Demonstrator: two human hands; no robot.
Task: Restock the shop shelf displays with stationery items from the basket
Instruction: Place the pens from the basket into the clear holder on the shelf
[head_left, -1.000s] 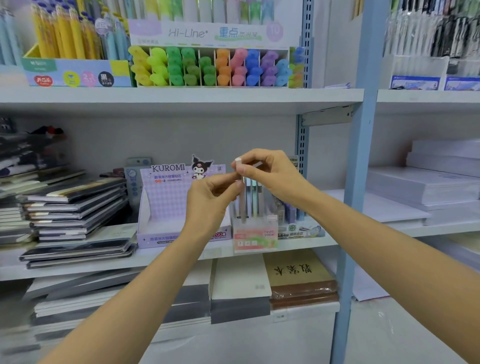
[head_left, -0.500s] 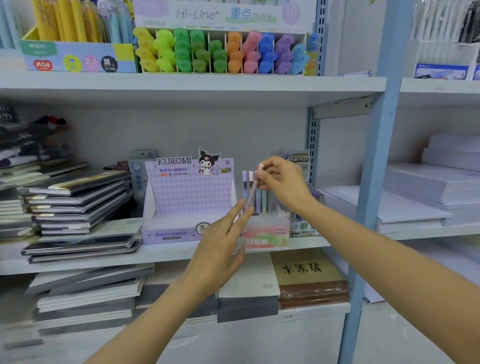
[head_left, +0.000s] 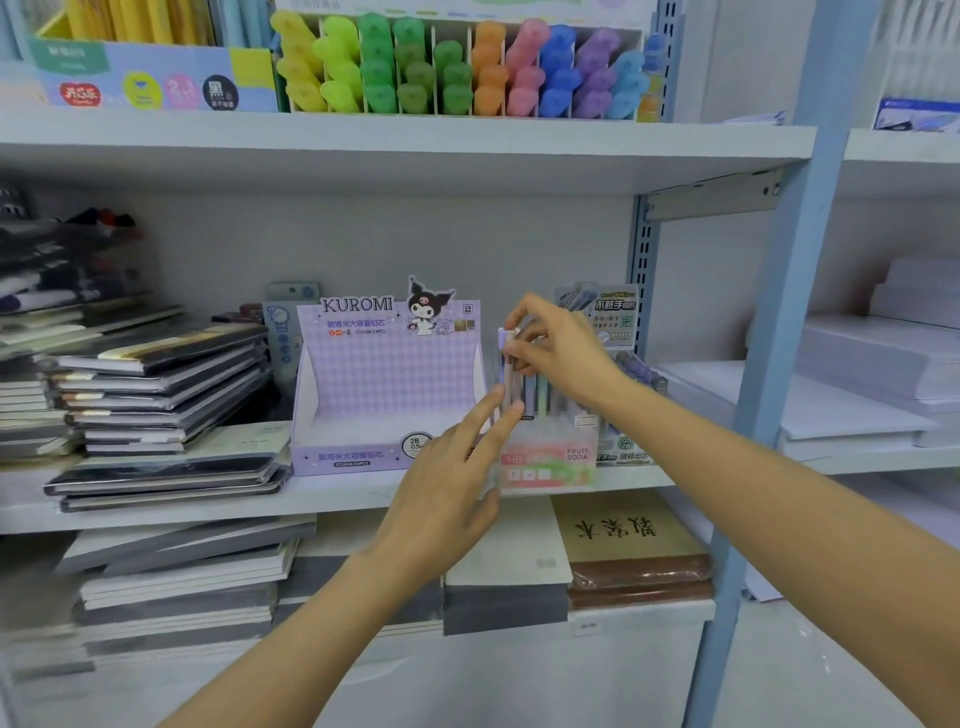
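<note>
My right hand (head_left: 563, 358) pinches top of pen (head_left: 503, 364), centre frame, upright over Fruit Soda box (head_left: 561, 462). Pen's lower end blurred behind my left hand (head_left: 447, 488): fingers straight, holding nothing, covering box's left edge; contact unclear. Kuromi box (head_left: 384, 379) just left.

My right hand (head_left: 563, 353) pinches the slim lilac-and-white pen (head_left: 502, 364) upright by its top. It stands at the left end of the frosted pink-labelled display box (head_left: 548, 467).

The white shelf (head_left: 337, 499) carries stacked notebooks (head_left: 161, 384) at left; the purple Kuromi box (head_left: 384, 384) stands mid-shelf; the Fruit Soda box (head_left: 550, 462) just beside it.
</note>
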